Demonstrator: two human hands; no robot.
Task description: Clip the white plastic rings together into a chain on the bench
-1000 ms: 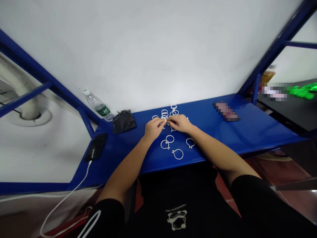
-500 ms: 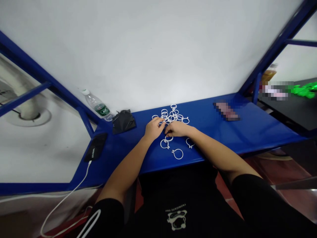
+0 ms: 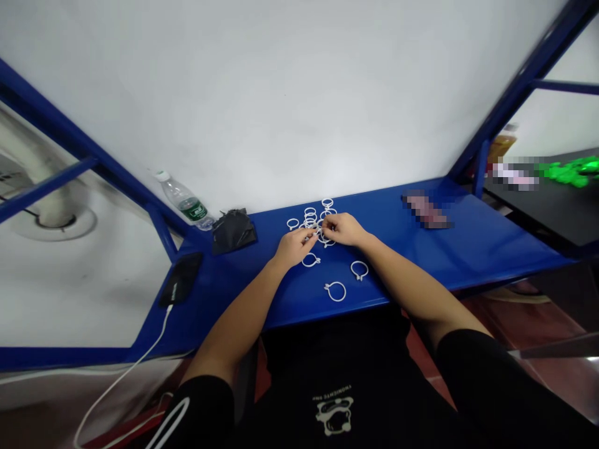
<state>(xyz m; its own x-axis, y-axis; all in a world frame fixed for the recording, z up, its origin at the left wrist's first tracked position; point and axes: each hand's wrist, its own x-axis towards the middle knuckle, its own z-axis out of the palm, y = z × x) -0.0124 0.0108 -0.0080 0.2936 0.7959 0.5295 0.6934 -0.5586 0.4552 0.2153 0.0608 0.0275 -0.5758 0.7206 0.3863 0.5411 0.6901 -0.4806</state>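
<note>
Several white plastic rings (image 3: 311, 216) lie in a loose heap on the blue shelf (image 3: 449, 249). My left hand (image 3: 294, 244) and my right hand (image 3: 342, 228) meet over the near side of the heap, fingers pinched on white rings (image 3: 321, 234) held between them. Three single rings lie closer to me: one (image 3: 310, 260) just under my left hand, one (image 3: 359, 269) beside my right forearm, one (image 3: 336, 291) near the shelf's front edge.
A plastic water bottle (image 3: 185, 200) lies at the back left beside a crumpled black cloth (image 3: 233, 229). A black phone (image 3: 180, 280) on a white cable (image 3: 116, 386) rests at the left end. A blurred flat object (image 3: 427, 210) lies to the right. Blue frame bars rise on both sides.
My right hand has lifted from the near rings back toward the heap. One of the two linked rings by my left hand is gone from the shelf; both hands now pinch rings together.
</note>
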